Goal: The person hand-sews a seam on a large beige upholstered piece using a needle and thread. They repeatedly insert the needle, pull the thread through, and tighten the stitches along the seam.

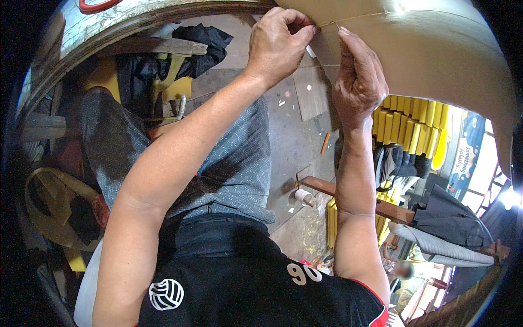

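Note:
A large beige sheet of smooth material [430, 52] curves across the top right, with a thin thread line [362, 17] along it. At its left edge, my left hand [278, 46] pinches the material between thumb and forefinger. Just to the right, my right hand [359, 82] has its fingertips pressed together on a thin, curved needle [334, 24] close to the thread line. A second pale thread [326, 66] runs sideways from near my right hand below the sheet. The fingertips of both hands are only a short gap apart.
A wooden curved edge [136, 22] passes along the upper left, with a red ring-shaped handle [98, 5] above. Below lie black cloth [204, 43], a white cup-like spool [303, 197] and an orange stick [325, 143]. Stacked yellow pieces [406, 125] stand right, beside a wooden bar [395, 211].

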`<act>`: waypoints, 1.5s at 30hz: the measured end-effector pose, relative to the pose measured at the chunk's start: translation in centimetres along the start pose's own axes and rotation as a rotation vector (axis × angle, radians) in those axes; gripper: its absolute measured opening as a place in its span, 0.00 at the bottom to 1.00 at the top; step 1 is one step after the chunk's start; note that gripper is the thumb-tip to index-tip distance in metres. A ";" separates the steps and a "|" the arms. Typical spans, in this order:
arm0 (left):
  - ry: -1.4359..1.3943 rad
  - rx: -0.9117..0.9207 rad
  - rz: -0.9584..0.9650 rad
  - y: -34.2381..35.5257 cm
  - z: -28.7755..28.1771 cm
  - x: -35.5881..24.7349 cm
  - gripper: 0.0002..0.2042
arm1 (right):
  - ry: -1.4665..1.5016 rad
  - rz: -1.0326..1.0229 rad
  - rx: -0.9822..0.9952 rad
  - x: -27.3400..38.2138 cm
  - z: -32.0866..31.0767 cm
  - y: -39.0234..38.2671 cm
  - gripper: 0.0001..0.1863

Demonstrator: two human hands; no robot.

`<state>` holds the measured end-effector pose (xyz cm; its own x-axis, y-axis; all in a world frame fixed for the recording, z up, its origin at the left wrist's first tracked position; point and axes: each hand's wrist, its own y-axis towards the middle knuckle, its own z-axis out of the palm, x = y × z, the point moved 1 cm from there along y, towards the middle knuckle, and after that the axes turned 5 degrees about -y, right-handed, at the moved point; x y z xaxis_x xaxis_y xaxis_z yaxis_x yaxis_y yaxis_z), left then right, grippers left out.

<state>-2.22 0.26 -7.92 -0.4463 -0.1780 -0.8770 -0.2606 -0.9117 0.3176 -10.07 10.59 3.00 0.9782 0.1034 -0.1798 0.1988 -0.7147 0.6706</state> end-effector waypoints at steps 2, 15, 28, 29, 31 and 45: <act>-0.042 0.004 -0.027 0.1 0.0 0.3 0.11 | 0.001 -0.009 0.006 -0.1 0.0 0.0 0.17; 0.003 0.011 -0.007 0.1 -0.1 0.0 0.10 | 0.004 -0.012 0.002 0.0 -0.1 0.2 0.16; 0.078 0.027 -0.015 0.0 -0.1 -0.3 0.12 | -0.073 -0.082 0.011 -0.2 0.1 -0.1 0.15; 0.086 0.024 -0.014 0.0 -0.2 -0.2 0.12 | -0.078 -0.080 0.007 0.0 0.2 -0.1 0.16; 0.076 0.028 -0.013 0.1 -0.3 0.0 0.12 | -0.088 -0.078 -0.002 0.2 0.3 -0.1 0.17; 0.033 0.010 -0.024 0.1 -0.2 -0.6 0.11 | -0.107 -0.012 -0.018 0.5 0.5 0.0 0.17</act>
<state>-1.80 0.17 -7.46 -0.4115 -0.1686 -0.8957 -0.2797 -0.9119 0.3002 -9.59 10.29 2.54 0.9640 0.0370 -0.2632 0.2127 -0.7011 0.6806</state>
